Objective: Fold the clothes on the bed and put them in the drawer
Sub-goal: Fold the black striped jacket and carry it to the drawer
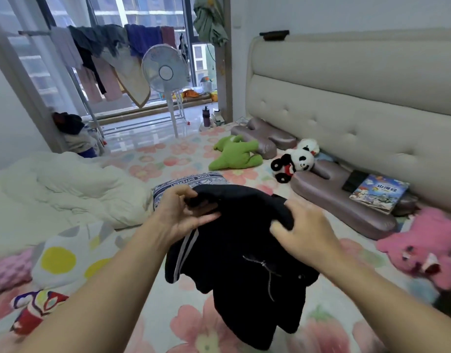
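A black garment (244, 266) with a white side stripe and a zipper hangs above the flowered bed sheet (194, 327). My left hand (178, 215) grips its upper left edge, thumb on top and fingers beneath. At the upper right edge, my right hand (306, 233) clutches a bunch of the fabric. Behind the garment lies a folded blue-and-white printed piece of clothing (183, 183) flat on the bed. No drawer is in view.
A white duvet (66, 184) is heaped at the left, with a dotted cloth (66, 253) in front of it. Green (234, 155), panda (295, 160) and pink (423, 248) plush toys, pillows (346, 205) and a book (379, 193) lie toward the headboard. A fan (166, 72) and drying rack (104, 59) stand by the window.
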